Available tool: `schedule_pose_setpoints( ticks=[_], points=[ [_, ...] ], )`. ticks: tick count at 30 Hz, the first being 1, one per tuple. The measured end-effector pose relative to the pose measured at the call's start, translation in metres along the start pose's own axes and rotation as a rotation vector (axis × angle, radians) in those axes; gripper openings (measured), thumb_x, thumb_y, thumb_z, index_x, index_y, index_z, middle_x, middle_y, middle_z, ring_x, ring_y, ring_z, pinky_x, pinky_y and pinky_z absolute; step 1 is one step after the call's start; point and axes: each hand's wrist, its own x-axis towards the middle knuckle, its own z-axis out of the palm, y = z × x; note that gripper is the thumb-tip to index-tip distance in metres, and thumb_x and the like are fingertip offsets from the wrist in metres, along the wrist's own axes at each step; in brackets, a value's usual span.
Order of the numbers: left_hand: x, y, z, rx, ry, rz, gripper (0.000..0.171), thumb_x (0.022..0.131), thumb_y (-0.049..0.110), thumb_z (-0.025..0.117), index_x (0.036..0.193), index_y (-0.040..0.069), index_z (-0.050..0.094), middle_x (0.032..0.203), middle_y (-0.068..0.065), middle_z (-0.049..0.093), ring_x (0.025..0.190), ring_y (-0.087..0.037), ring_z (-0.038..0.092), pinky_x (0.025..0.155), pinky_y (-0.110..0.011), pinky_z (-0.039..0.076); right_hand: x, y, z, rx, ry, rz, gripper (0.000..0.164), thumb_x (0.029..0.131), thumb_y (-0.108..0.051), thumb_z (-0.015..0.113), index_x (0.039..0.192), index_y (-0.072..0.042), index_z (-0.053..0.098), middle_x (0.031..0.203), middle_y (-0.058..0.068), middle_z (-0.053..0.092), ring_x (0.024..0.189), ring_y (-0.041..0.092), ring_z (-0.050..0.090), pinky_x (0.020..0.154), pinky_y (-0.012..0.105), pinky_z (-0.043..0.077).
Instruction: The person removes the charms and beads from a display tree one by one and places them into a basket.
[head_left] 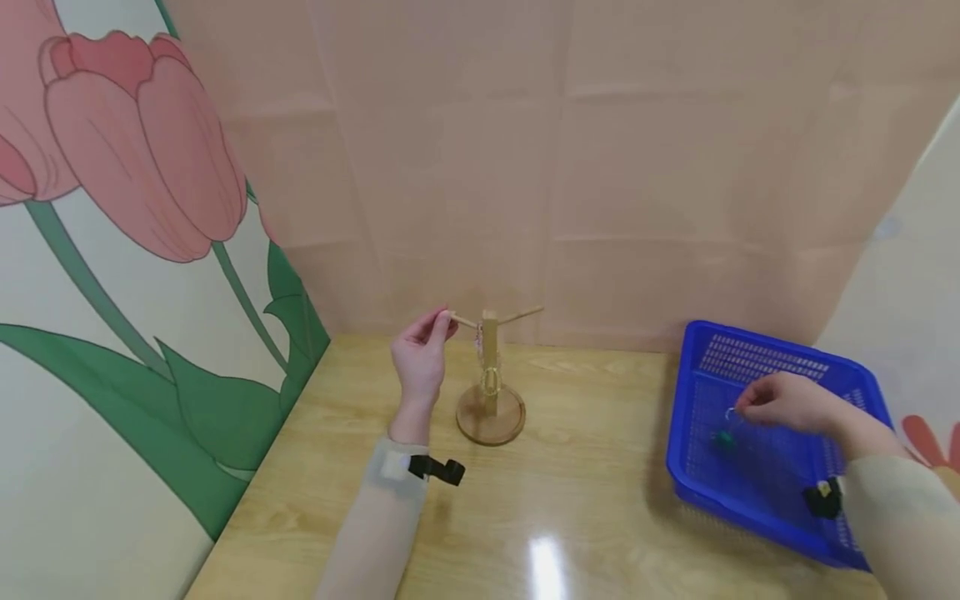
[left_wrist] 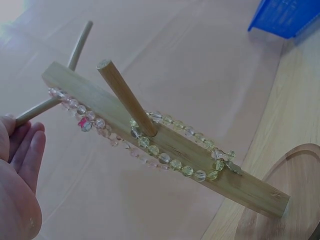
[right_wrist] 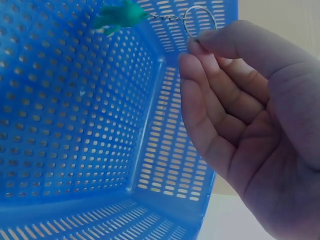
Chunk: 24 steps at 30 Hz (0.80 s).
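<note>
Your head view is softly lit, with white glare on the table [head_left: 585, 442] near the bottom edge and a soft shadow left of the basket [head_left: 681, 408]. Your wrist views look dimmer and bluish: the left washes out top-left; the right leaves the charm [right_wrist: 121, 17] blurry.

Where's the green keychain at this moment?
The green keychain is at the right of the head view, dangling from the right hand within the blue basket's outline. In the right wrist view, it is near the top edge.
</note>
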Motion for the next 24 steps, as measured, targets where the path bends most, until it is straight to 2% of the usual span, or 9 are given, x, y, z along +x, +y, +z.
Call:
schedule_pose_setpoints(
  ticks=[6, 11, 15, 19, 24],
  points=[
    [0.0, 0.0, -0.001, -0.004, 0.016, -0.002, 0.018, 0.097, -0.004, 0.076, 0.112, -0.015, 0.075, 0.102, -0.025, 0.078, 0.086, -0.015, 0.079, 0.085, -0.035, 0.069, 0.004, 0.008, 0.003, -0.02, -0.016, -0.017, 0.012, 0.096, -0.017, 0.077, 0.099, -0.005, 0.077, 0.091, -0.001, 0.072, 0.079, 0.008, 0.062, 0.066, 0.025, 0.057],
    [0.0, -0.002, -0.002, 0.002, 0.002, 0.001, 0.024, 0.097, -0.003, 0.077, 0.114, -0.019, 0.071, 0.104, -0.03, 0.076, 0.087, -0.015, 0.079, 0.086, -0.036, 0.068, 0.004, 0.014, 0.008, -0.033, -0.03, -0.025, 0.01, 0.096, -0.016, 0.077, 0.097, -0.006, 0.076, 0.087, -0.003, 0.069, 0.077, 0.009, 0.059, 0.064, 0.025, 0.055],
    [0.0, -0.002, -0.002, 0.001, 0.001, 0.005, 0.027, 0.098, -0.004, 0.076, 0.116, -0.022, 0.068, 0.103, -0.026, 0.078, 0.087, -0.015, 0.079, 0.086, -0.035, 0.068, 0.003, 0.016, 0.011, -0.02, -0.045, -0.005, 0.009, 0.096, -0.016, 0.077, 0.096, -0.006, 0.076, 0.083, -0.003, 0.067, 0.074, 0.01, 0.059, 0.063, 0.025, 0.055],
    [-0.001, -0.003, -0.002, -0.009, 0.01, 0.014, 0.022, 0.098, -0.004, 0.076, 0.113, -0.019, 0.071, 0.1, -0.022, 0.079, 0.086, -0.016, 0.079, 0.085, -0.035, 0.068, 0.003, 0.016, 0.012, -0.027, -0.039, 0.015, 0.011, 0.097, -0.017, 0.076, 0.095, -0.007, 0.075, 0.082, -0.002, 0.066, 0.074, 0.014, 0.059, 0.061, 0.026, 0.053],
    [0.0, -0.003, 0.0, -0.028, 0.004, 0.031, 0.025, 0.098, -0.005, 0.075, 0.114, -0.023, 0.069, 0.099, -0.02, 0.08, 0.086, -0.015, 0.079, 0.085, -0.035, 0.069, 0.004, 0.021, 0.013, -0.066, 0.008, 0.028, 0.011, 0.096, -0.017, 0.076, 0.096, -0.006, 0.077, 0.084, -0.001, 0.068, 0.076, 0.016, 0.06, 0.061, 0.029, 0.054]
  ],
)
